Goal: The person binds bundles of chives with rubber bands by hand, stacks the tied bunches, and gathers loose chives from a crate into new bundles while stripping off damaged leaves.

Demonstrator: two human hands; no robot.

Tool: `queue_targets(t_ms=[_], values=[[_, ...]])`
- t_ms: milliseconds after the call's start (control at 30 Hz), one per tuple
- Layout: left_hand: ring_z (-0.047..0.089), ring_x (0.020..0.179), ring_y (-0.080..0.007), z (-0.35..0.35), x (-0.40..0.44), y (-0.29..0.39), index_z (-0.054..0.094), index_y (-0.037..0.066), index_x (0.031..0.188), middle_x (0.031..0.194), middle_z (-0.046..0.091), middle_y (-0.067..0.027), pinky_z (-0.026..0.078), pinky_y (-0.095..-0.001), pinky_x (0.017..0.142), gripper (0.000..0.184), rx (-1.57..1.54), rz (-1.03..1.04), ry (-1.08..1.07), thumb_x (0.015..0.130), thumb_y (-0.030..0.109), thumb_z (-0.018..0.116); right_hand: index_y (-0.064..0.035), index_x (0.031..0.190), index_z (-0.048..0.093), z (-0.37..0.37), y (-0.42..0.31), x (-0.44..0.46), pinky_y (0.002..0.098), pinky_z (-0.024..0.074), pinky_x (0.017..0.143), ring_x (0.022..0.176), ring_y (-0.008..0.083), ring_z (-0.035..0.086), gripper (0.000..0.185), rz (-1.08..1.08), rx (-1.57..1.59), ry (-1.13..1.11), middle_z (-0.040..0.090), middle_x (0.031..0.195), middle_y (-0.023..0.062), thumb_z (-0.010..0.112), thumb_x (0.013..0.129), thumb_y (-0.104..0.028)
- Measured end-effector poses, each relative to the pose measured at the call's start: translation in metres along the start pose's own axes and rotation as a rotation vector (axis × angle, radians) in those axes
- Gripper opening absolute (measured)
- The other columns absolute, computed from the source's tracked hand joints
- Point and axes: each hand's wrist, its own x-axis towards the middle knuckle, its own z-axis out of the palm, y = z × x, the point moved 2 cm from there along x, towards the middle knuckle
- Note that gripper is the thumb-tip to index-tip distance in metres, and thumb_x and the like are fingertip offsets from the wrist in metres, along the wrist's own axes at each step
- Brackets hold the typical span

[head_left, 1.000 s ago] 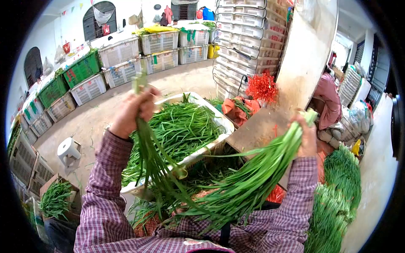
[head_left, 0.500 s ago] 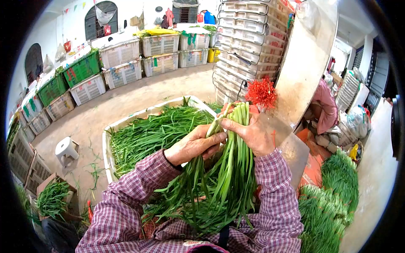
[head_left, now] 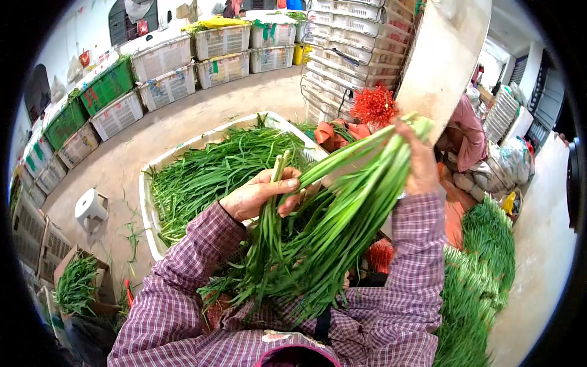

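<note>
The two hands are apart, each closed on greens. The right hand (head_left: pixel 420 162) grips a thick bundle of long, flat green leaves (head_left: pixel 361 199) round its pale, whitish stalk ends, raised higher than the left. Its bright, glossy leaves fan down and leftward toward the lap, their tips loose and uneven. The left hand (head_left: pixel 263 192), thumb uppermost, pinches a thin bunch of green stalks (head_left: pixel 269 226), pale ends up and darker leaves hanging. Some stalks slant from the right hand to the left fingertips; whether these are pinched too, I cannot tell.

Just beyond is a white rectangular plastic crate (head_left: pixel 147 205) filled with loose green leaves (head_left: pixel 211 168); the left hand and the bundle hide its near right part. Behind the bundle hang bright red thin strands (head_left: pixel 374 105), before a tall stack of white plastic trays (head_left: pixel 348 52). Rightward lie heaped green bunches (head_left: pixel 489 244) beside a person in pink clothing (head_left: pixel 469 137). A white plastic stool (head_left: pixel 92 209) stands left on the floor, near a brown cardboard box (head_left: pixel 101 284) of greens.
</note>
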Motion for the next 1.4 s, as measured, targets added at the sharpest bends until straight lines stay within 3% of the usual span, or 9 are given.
queue_targets(t_ms=[200,333,467,567,733,900,1000,1067,1400], values=[[0.041,0.048,-0.0093,-0.055,-0.038,-0.027,0.05,0.003,0.109,0.061,0.048,-0.0022,0.036,-0.0251,0.047,0.023,-0.057,-0.098,0.123,0.097,0.023,0.048,0.0007,0.122,0.051,-0.094,-0.047,0.003,0.0365,0.0532,0.084,0.093,0.022,0.06,0.062,-0.104,0.128,0.271,0.058,0.109,0.0129,0.079,0.072,-0.022],[0.035,0.044,-0.0064,-0.095,-0.071,-0.035,0.051,0.006,0.096,0.057,0.043,0.0022,0.03,-0.0227,0.042,0.021,0.023,-0.156,0.297,0.097,0.027,0.049,-0.0016,0.127,0.048,-0.098,-0.076,-0.015,0.0385,0.0523,0.089,0.108,0.0246,0.057,0.052,-0.325,0.169,0.288,0.055,0.124,0.012,0.069,0.083,-0.019],[0.03,0.044,-0.0046,-0.108,-0.095,-0.042,0.052,0.007,0.093,0.056,0.035,0.0073,0.023,-0.0214,0.039,0.02,-0.145,-0.075,0.441,0.097,0.026,0.05,-0.0048,0.115,0.054,-0.114,-0.068,-0.008,0.0319,0.0591,0.067,0.086,0.0186,0.065,0.036,-0.26,0.061,0.301,0.063,0.099,0.0082,0.067,0.085,-0.018],[0.03,0.043,-0.0042,-0.094,-0.085,-0.029,0.052,0.007,0.091,0.056,0.036,0.0069,0.025,-0.0213,0.038,0.02,-0.196,0.081,0.487,0.097,0.026,0.049,-0.0077,0.105,0.055,-0.068,-0.04,-0.013,0.0274,0.0568,0.057,0.066,0.0154,0.064,0.029,-0.253,-0.167,0.1,0.063,0.084,0.0061,0.069,0.082,-0.017],[0.032,0.042,-0.0031,-0.081,-0.078,0.012,0.052,0.007,0.091,0.055,0.038,0.0075,0.027,-0.0197,0.037,0.021,-0.123,0.175,0.495,0.097,0.026,0.048,-0.004,0.104,0.056,0.009,-0.003,-0.028,0.0286,0.0568,0.059,0.071,0.0136,0.063,0.023,0.043,-0.247,-0.216,0.064,0.084,0.0086,0.064,0.085,-0.016],[0.032,0.043,-0.0024,-0.095,-0.088,0.065,0.052,0.007,0.091,0.058,0.041,0.0079,0.026,-0.0192,0.036,0.021,-0.125,0.276,0.491,0.097,0.027,0.048,-0.0016,0.103,0.057,0.044,0.017,-0.024,0.0218,0.0546,0.057,0.066,0.0122,0.062,0.025,-0.003,-0.313,-0.421,0.06,0.083,0.0061,0.066,0.084,-0.015],[0.031,0.044,-0.002,-0.117,-0.101,0.105,0.052,0.007,0.094,0.061,0.042,0.0076,0.026,-0.0185,0.036,0.02,-0.152,0.351,0.474,0.098,0.026,0.047,0.0002,0.109,0.054,0.042,0.022,-0.014,0.0256,0.0564,0.061,0.076,0.0117,0.061,0.027,0.108,-0.207,-0.37,0.062,0.088,0.007,0.063,0.084,-0.005],[0.033,0.044,-0.0018,-0.126,-0.11,0.129,0.05,0.005,0.097,0.065,0.046,0.0045,0.026,-0.019,0.036,0.018,-0.057,0.468,0.432,0.098,0.022,0.046,-0.001,0.102,0.059,0.026,0.036,-0.003,0.0252,0.0556,0.06,0.07,0.0113,0.06,0.019,0.101,-0.259,-0.342,0.061,0.083,0.0059,0.062,0.086,-0.009],[0.031,0.044,-0.0044,-0.277,-0.195,0.125,0.051,-0.001,0.102,0.09,0.063,-0.0109,0.029,-0.0205,0.039,0.026,-0.104,0.4,0.767,0.1,0.024,0.043,-0.0032,0.096,0.061,0.051,0.078,-0.023,0.0233,0.0532,0.056,0.061,0.0112,0.061,0.018,0.064,-0.519,-0.415,0.065,0.081,0.0052,0.064,0.084,-0.017]])
